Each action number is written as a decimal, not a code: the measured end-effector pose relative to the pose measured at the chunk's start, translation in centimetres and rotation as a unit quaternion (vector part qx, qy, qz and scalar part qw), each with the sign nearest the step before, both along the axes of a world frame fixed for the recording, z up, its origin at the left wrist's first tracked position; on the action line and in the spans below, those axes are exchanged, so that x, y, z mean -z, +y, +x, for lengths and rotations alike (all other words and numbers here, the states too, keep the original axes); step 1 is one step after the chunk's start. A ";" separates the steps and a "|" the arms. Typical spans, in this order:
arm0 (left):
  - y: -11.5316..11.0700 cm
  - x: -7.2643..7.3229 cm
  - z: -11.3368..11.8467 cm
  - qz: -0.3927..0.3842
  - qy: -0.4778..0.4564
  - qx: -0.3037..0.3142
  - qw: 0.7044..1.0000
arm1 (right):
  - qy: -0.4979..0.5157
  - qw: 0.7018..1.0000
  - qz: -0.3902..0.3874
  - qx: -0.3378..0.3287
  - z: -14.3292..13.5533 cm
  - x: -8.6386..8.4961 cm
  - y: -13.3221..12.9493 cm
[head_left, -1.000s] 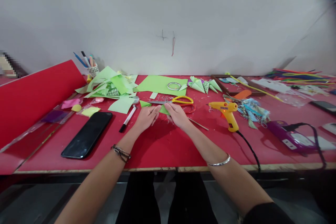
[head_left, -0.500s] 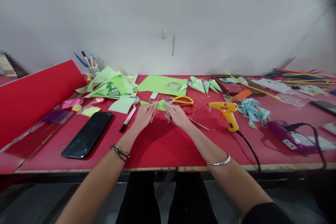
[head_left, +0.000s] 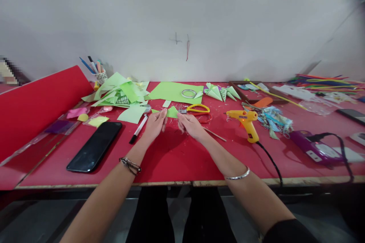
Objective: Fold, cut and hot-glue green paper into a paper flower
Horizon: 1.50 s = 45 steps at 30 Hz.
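Between my hands is a small piece of bright green paper (head_left: 172,112). My left hand (head_left: 155,124) pinches its left part, and a green corner shows beyond the fingers. The fingertips of my right hand (head_left: 190,124) are closed on the paper's right edge. Just behind my right hand lie scissors with yellow handles (head_left: 199,109), their blades partly hidden. A green sheet (head_left: 165,92) with a silver ring (head_left: 188,93) on it lies farther back. Left of my left hand is a black-and-white marker (head_left: 138,129).
A black phone (head_left: 95,146) and a heap of green paper scraps (head_left: 116,91) are at the left. To the right are a yellow glue gun (head_left: 248,123), its cord, and a purple power block (head_left: 313,148). Green paper cones (head_left: 215,92) stand behind.
My hands have moved slightly apart at the fingertips, and more of the green paper's middle shows between them. The tabletop objects have stayed in place.
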<state>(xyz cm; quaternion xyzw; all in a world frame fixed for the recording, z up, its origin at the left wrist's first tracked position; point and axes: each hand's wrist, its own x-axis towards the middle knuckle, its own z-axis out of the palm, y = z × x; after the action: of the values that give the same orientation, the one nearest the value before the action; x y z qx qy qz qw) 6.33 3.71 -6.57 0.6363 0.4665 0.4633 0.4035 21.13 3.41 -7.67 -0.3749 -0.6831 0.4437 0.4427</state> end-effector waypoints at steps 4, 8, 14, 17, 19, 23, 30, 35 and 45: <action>0.0 -0.1 0.1 -0.004 -0.004 -0.003 1.000 | 0.014 1.000 0.008 -0.019 0.0 0.0 -0.1; 0.3 -0.4 0.0 -0.022 -0.015 0.003 1.000 | 0.037 0.999 -0.014 -0.027 0.0 0.0 0.0; 1.0 -0.4 -0.6 -0.047 0.010 0.071 0.996 | 0.019 0.996 -0.076 -0.034 0.0 -0.1 -0.2; 0.9 -0.2 -0.8 -0.040 0.049 0.114 0.991 | 0.004 0.998 -0.058 0.006 0.0 -0.1 -0.2; 0.8 -0.1 -0.7 -0.039 0.080 0.120 0.989 | 0.007 0.998 -0.032 0.051 0.0 -0.1 0.0; 0.6 0.3 -0.5 -0.013 0.119 0.134 0.984 | -0.003 0.997 -0.002 0.078 0.1 0.1 0.3; 0.4 0.6 -0.1 -0.010 0.065 0.152 0.986 | 0.015 0.998 -0.048 0.024 -0.2 0.4 0.2; 0.2 0.3 0.1 0.004 0.039 0.178 0.983 | 0.025 0.997 -0.078 -0.010 -0.3 0.5 0.2; 0.1 0.7 0.3 -0.080 0.056 0.092 0.991 | 0.020 0.998 -0.063 -0.007 -0.3 0.5 0.2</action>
<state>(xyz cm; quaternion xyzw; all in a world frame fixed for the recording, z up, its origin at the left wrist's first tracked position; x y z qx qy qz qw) 6.60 3.85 -7.26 0.6673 0.4637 0.3490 0.4668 20.82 3.57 -8.20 -0.3878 -0.6476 0.4965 0.4286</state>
